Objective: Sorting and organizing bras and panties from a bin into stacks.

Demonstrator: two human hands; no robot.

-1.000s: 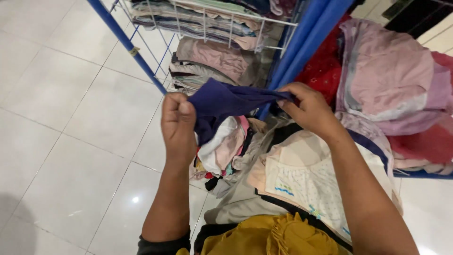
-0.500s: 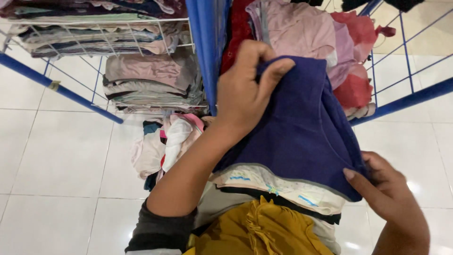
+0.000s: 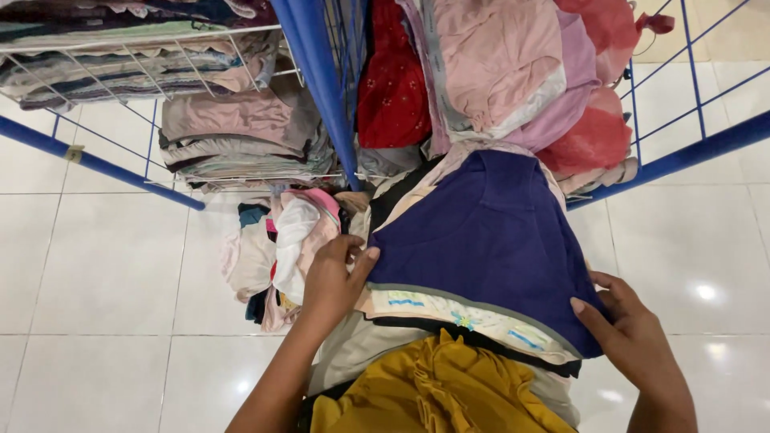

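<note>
While the navy cloth (image 3: pixel 489 240) lies spread nearly flat on top of a pile of clothes (image 3: pixel 449 337) on the person's lap, both hands are at its near corners. The left hand (image 3: pixel 333 277) pinches the cloth's left corner between thumb and curled fingers, closed on the fabric. The right hand (image 3: pixel 630 325) holds the right corner, fingers bent around the edge there. Judging from how it lies, the smoothing-out looks largely done: the far edge reaches toward the blue rack (image 3: pixel 321 88), and the surface shows few creases. No fold has been made in it yet, so the folding itself seems left to do.

Under the cloth, a pale garment with small blue and green marks (image 3: pixel 449 309) shows along the near edge, and a mustard-yellow garment (image 3: pixel 437 393) sits nearest the person. Left of the lap, a loose heap of white and pink clothes (image 3: pixel 281 248) rests on the tiled floor (image 3: pixel 104 265). On the rack's wire shelves (image 3: pixel 144 40), folded stacks (image 3: pixel 233 132) already stand at the left, while pink and red garments (image 3: pixel 513 72) fill the right side.
</note>
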